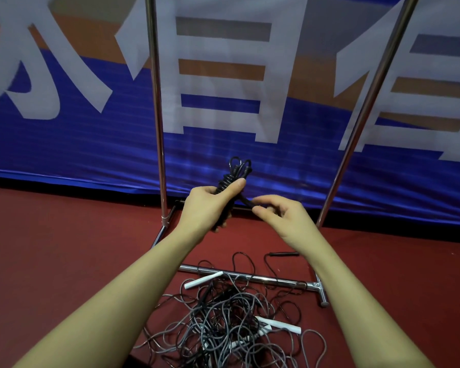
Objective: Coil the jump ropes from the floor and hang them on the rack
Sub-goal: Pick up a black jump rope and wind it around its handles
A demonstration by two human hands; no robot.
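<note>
A blue banner (64,144) with large pale characters is filling the view beyond both hands, and the red floor (51,248) is spreading out beneath them. The rack (156,102) is standing between the two: its chrome uprights are rising just past the hands on either side, and its base bar (250,278) is lying on the floor below the wrists.

Below and nearer than the hands, a tangled heap of ropes (223,320) is sprawling over that base bar, grey and black cords mixed, with white handles (203,280) poking out (and a black handle (283,254) lying just under the right wrist).

The step in hand is judged to be finishing one coil. The left hand (210,205) is closing around a black jump rope (233,179) bundled lengthwise, thumb pressing along it, its looped end sticking out above the fist. The right hand (279,213) is pinching the rope's loose tail just beside the left thumb, seemingly wrapping it around the bundle.

The next move probably calls for tucking that tail so the wraps are holding, then lifting the bundle up to the rack's top rail, which is out of view above. The heap draped across the base bar is looking likely to snag when the following rope is being pulled free.
</note>
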